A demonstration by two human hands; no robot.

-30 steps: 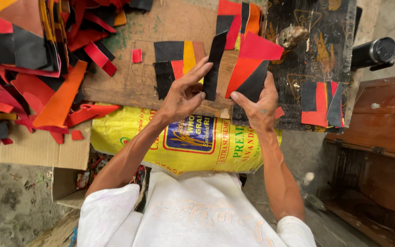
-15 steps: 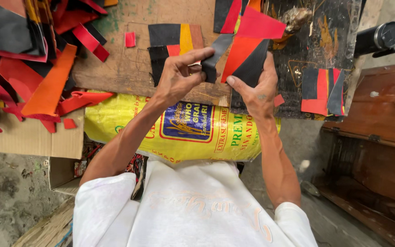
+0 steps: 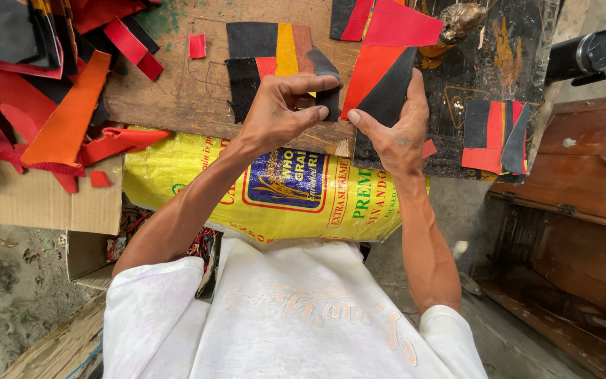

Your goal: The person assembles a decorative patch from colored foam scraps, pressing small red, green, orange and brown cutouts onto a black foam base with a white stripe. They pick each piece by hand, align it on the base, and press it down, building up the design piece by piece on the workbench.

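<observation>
Now the left hand [image 3: 278,112] pinches a small curved strip of dark grey leather [image 3: 326,85] between thumb and fingertips, just above the near edge of the worn wooden work board [image 3: 177,91]. Right beside it, the right hand [image 3: 394,126] closes its fingers on a joined red-and-black leather panel [image 3: 380,81], thumb on the lower edge. Below both wrists lies a yellow woven sack [image 3: 177,182], with loose red and orange leather offcuts [image 3: 57,105] heaped at left.
</observation>
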